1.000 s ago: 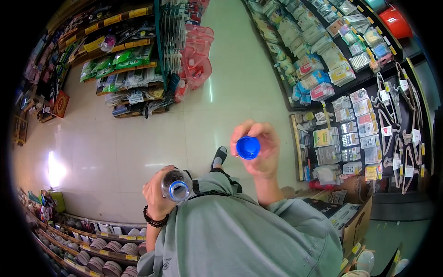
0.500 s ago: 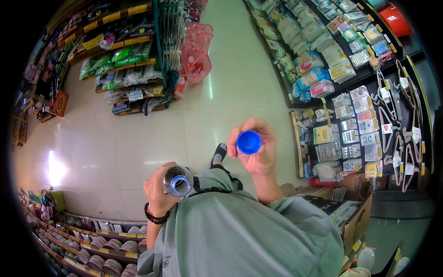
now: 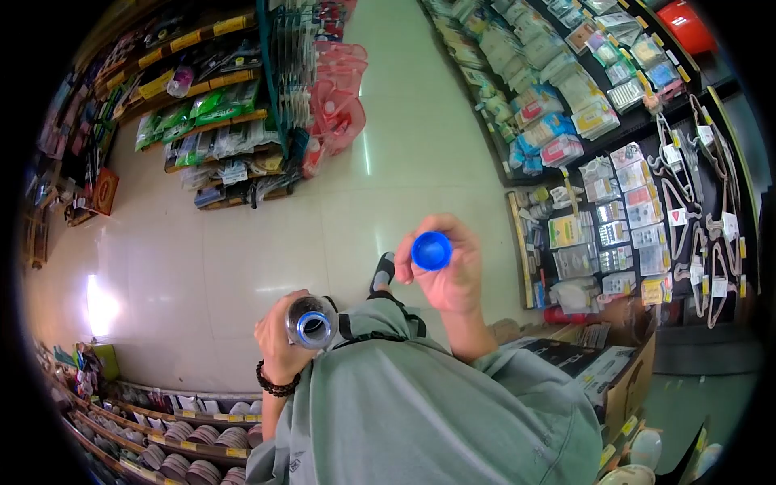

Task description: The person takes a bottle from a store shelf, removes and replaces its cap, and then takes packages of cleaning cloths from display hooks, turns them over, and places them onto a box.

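A clear bottle [image 3: 311, 322] with an open mouth and a blue ring round its neck is in my left hand [image 3: 279, 338], whose fingers wrap its side; a dark beaded bracelet circles that wrist. To the right, my right hand [image 3: 454, 271] holds a blue cap [image 3: 432, 251] with its hollow inside facing up at the camera. Cap and bottle are apart. How full the bottle is cannot be made out.
Shelves of packaged goods [image 3: 218, 109] stand at the upper left. Racks of packets [image 3: 566, 234] and hangers [image 3: 679, 218] line the right. Stacked bowls [image 3: 174, 467] fill shelves at the lower left. A cardboard box [image 3: 626, 388] is beside me at the lower right. Pale tiled floor [image 3: 242, 226] lies ahead.
The view has shifted slightly. Both hands keep nearly the same places, with the cap a little further left in view and the bottle still held.
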A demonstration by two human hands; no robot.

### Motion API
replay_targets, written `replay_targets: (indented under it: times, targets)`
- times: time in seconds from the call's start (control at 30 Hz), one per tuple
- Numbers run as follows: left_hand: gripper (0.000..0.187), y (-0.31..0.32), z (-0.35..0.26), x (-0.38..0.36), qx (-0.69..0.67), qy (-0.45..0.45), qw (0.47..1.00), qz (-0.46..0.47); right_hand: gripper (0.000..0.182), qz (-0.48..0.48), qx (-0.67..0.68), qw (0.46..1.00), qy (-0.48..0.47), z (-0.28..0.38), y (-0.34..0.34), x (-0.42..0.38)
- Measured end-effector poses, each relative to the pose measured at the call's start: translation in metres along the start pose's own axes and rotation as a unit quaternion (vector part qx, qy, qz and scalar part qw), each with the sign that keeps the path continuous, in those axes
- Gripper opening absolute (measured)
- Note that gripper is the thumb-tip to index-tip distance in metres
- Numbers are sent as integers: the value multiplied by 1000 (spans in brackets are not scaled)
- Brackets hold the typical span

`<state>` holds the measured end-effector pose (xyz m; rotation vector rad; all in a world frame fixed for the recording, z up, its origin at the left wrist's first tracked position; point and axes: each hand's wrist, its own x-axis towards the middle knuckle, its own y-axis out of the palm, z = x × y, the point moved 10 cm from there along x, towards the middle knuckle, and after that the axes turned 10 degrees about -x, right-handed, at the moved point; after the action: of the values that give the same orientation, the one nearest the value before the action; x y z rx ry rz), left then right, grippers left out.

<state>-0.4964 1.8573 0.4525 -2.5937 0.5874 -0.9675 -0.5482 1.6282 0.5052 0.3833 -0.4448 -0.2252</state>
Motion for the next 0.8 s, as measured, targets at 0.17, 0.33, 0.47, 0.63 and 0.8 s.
replay_targets:
  times: [0.17, 0.33, 0.47, 0.63, 0.8]
  targets:
    - [57, 4, 2, -1, 17, -2, 1000, 12, 44, -5, 33, 999, 15, -5, -3, -5]
    - [63, 11, 9, -5, -21, -7, 1000, 6, 43, 4, 46, 998, 30, -11, -7, -9]
    - [67, 14, 7, -3, -12, -15, 1000, 20, 43, -12, 55, 997, 47, -13, -10, -12]
    - [61, 18, 13, -7, -8, -9, 1000, 26, 43, -18, 72, 996, 40, -18, -16, -17]
    - [61, 25, 13, -6, -3, -16, 999, 45, 45, -23, 63, 997, 40, -21, -23, -20]
